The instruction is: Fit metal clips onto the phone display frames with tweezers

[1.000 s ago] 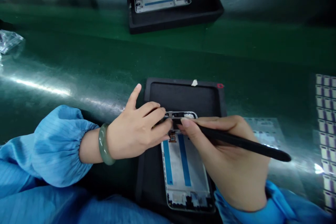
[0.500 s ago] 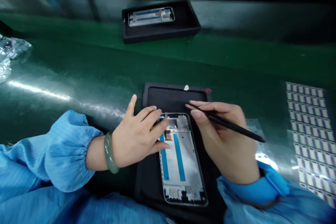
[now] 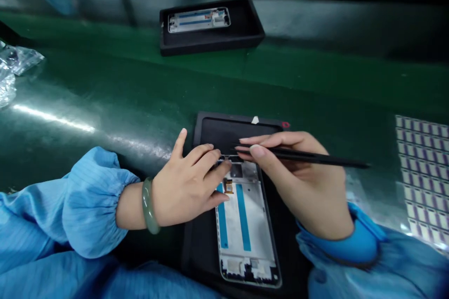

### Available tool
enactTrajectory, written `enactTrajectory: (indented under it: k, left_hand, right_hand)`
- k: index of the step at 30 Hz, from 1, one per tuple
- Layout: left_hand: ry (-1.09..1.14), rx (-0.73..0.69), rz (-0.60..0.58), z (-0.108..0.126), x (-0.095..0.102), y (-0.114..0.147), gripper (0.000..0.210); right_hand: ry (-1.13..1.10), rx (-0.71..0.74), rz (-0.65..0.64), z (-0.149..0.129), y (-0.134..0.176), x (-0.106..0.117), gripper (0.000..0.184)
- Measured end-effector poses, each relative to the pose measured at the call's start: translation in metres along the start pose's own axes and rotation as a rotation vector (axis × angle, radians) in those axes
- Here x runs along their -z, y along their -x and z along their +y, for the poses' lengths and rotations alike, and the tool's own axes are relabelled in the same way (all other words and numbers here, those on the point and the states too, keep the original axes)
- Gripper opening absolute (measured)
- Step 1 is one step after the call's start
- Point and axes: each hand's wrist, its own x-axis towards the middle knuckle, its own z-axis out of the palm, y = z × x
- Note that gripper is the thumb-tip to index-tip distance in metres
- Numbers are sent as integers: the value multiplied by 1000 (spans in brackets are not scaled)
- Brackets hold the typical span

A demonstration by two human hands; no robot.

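A phone frame (image 3: 259,224) with two blue adhesive strips and a small gold-brown flex connector (image 3: 229,187) lies in a black tray (image 3: 228,126). My left hand (image 3: 189,184) rests over its upper left edge, fingers spread and the little finger raised; the hand covers that corner. In my right hand (image 3: 298,177) I grip black tweezers (image 3: 308,156) between thumb and fingers. The tweezers' tips are just above the top edge of the frame, close to my left fingertips. Whether they touch anything I cannot tell.
A second black tray (image 3: 242,23) holding another phone frame (image 3: 198,20) stands at the back of the green bench (image 3: 122,84). Clear plastic bags (image 3: 21,63) lie at far left. A sheet of small labels or parts (image 3: 424,173) is at right.
My right hand has brought the tweezers left, toward my left fingers, and they now lie flatter. My left hand stays at the frame's upper left edge. The view has shifted slightly.
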Motion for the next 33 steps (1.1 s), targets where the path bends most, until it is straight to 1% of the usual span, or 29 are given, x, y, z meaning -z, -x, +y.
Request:
enactTrajectory:
  k: [4, 10, 16, 21, 27, 33]
  left_hand:
    - [22, -3, -15, -2, 1, -1, 44]
    - [28, 2, -50, -1, 3, -3, 44]
    - [26, 3, -46, -2, 2, -2, 44]
    - [23, -2, -31, -2, 2, -3, 43]
    - [18, 0, -38, -2, 2, -3, 43]
    - [27, -8, -32, -2, 2, -3, 43]
  right_hand:
    - [-25, -57, -35, 1, -2, -1, 11]
    - [60, -27, -107, 0, -3, 3, 10]
    - [108, -10, -108, 2, -3, 2, 9]
    - [137, -32, -103, 1, -2, 1, 10]
    - [114, -17, -113, 2, -1, 0, 9]
    - [139, 5, -112, 2, 1, -1, 11]
